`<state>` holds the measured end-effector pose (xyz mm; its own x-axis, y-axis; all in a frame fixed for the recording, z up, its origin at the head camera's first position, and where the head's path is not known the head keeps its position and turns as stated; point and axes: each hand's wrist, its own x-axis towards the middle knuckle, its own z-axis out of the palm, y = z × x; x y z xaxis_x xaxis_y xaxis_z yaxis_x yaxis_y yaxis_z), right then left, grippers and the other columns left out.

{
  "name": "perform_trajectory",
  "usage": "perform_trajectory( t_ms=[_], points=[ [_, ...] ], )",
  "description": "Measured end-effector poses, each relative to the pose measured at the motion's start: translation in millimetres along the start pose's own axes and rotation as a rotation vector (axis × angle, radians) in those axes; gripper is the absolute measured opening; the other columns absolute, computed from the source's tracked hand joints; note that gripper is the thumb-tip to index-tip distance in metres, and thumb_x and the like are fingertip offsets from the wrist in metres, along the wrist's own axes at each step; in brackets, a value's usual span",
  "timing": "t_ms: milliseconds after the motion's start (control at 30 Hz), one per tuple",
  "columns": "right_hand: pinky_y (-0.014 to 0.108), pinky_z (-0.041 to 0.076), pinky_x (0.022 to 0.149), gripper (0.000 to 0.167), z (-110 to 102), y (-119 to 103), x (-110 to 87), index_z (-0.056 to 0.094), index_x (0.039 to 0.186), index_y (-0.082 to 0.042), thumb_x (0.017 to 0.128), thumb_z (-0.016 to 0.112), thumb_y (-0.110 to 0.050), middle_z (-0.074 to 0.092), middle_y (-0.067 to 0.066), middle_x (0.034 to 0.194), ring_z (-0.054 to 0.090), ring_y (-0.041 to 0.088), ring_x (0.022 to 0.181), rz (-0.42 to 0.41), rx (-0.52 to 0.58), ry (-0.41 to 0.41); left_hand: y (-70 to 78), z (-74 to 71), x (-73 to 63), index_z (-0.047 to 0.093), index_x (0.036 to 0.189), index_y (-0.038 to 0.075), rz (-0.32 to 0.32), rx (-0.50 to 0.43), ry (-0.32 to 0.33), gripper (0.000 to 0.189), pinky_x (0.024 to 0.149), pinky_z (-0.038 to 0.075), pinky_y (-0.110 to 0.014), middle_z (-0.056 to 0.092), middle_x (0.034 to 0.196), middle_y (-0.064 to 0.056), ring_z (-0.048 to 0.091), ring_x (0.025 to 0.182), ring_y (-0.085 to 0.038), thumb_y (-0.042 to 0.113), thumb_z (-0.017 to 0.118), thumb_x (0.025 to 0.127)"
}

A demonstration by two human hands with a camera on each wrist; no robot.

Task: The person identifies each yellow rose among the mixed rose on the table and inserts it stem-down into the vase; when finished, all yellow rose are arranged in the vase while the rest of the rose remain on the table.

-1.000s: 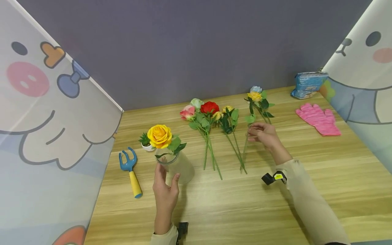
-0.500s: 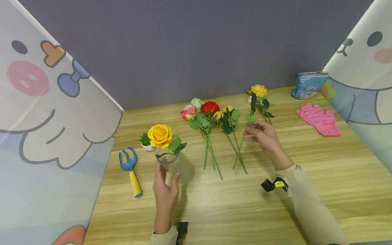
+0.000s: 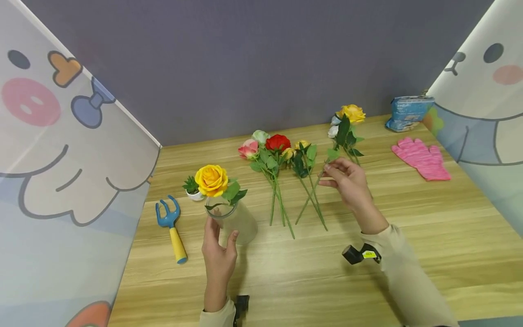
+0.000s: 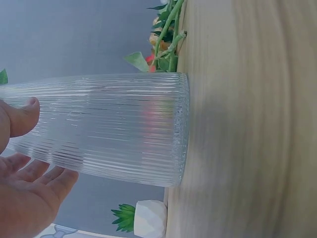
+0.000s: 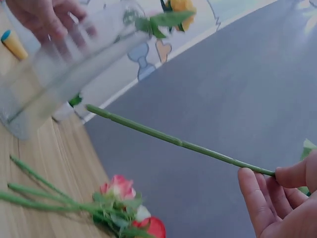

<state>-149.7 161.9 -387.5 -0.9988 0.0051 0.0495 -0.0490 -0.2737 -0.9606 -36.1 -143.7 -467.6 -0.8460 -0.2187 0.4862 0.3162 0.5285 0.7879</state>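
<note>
My left hand [image 3: 219, 259] grips a clear ribbed glass vase [image 4: 109, 129], thumb on one side and fingers on the other near its upper part. The vase stands on the wooden table, with a yellow rose [image 3: 211, 180] in it, its bloom and leaves above the rim. My right hand [image 3: 347, 181] pinches the green stem [image 5: 178, 142] of another yellow rose [image 3: 352, 113] between thumb and fingertips. In the right wrist view the stem's cut end points toward the vase, above the table. Behind this rose lie pale blue and white flowers [image 3: 333, 131], partly hidden by its leaves.
Red [image 3: 278, 142], pink [image 3: 248, 149] and pale green roses lie mid-table, beside smaller yellow flowers [image 3: 302, 145]. Left stand a small potted succulent [image 3: 194, 195] and a blue-and-yellow hand fork [image 3: 171, 227]. Right are a pink glove [image 3: 422, 157] and a blue packet [image 3: 410, 112] near the back wall.
The right hand has raised the pinched rose, its bloom shifting up and right in the head view while the stem's lower end swings left. The left hand stays on the vase.
</note>
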Motion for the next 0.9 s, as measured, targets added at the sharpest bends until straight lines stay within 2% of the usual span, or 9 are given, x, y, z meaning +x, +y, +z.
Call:
perform_trajectory(
  t_ms=[200,367,467,600,733,900],
  points=[
    [0.025,0.065,0.071,0.024,17,-4,-12.2,0.065,0.091,-0.008,0.102,0.053,0.010,0.062,0.004,0.092,0.067,0.012,0.079,-0.075,0.088,0.046,0.1,0.4,1.2,0.032,0.154,-0.010,-0.004,-0.018,-0.007,0.081,0.115,0.033,-0.013,0.043,0.153,-0.031,0.047,0.138,-0.052,-0.018,0.073,0.085],
    [0.026,0.065,0.068,0.027,31,-9,-23.0,0.068,0.088,-0.007,0.101,0.053,0.011,0.065,0.006,0.089,0.069,0.013,0.077,-0.191,0.169,0.064,-0.1,-0.1,1.1,0.032,0.154,-0.010,-0.015,-0.017,-0.005,0.080,0.115,0.033,-0.014,0.043,0.153,-0.031,0.046,0.138,-0.052,-0.017,0.073,0.086],
    [0.026,0.065,0.067,0.023,40,-11,-27.4,0.067,0.088,-0.005,0.100,0.056,0.011,0.065,0.006,0.088,0.070,0.013,0.077,-0.266,0.230,0.072,0.0,-0.6,0.9,0.032,0.154,-0.010,-0.020,-0.013,-0.005,0.080,0.115,0.033,-0.014,0.043,0.153,-0.031,0.046,0.138,-0.052,-0.016,0.073,0.086],
    [0.027,0.065,0.067,0.011,49,-11,-28.9,0.066,0.090,-0.003,0.097,0.066,0.005,0.067,0.006,0.089,0.072,0.014,0.079,-0.346,0.333,0.063,0.4,-1.0,1.1,0.033,0.153,-0.011,-0.010,-0.013,-0.010,0.079,0.115,0.032,-0.013,0.043,0.153,-0.031,0.046,0.138,-0.051,-0.016,0.073,0.086],
    [0.029,0.066,0.068,0.008,58,-11,-28.5,0.066,0.092,-0.002,0.094,0.073,-0.001,0.066,0.007,0.090,0.073,0.016,0.079,-0.387,0.396,0.050,1.2,-1.4,1.2,0.032,0.153,-0.011,-0.006,-0.010,-0.012,0.079,0.115,0.032,-0.012,0.043,0.153,-0.031,0.047,0.138,-0.051,-0.016,0.073,0.086],
    [0.028,0.066,0.070,0.005,69,-14,-29.4,0.067,0.099,-0.003,0.096,0.071,-0.002,0.066,0.006,0.091,0.074,0.017,0.081,-0.404,0.394,0.040,1.8,-1.6,0.2,0.033,0.154,-0.010,-0.014,0.004,-0.012,0.080,0.116,0.034,-0.017,0.043,0.154,-0.030,0.047,0.138,-0.050,-0.016,0.073,0.086]
  ],
)
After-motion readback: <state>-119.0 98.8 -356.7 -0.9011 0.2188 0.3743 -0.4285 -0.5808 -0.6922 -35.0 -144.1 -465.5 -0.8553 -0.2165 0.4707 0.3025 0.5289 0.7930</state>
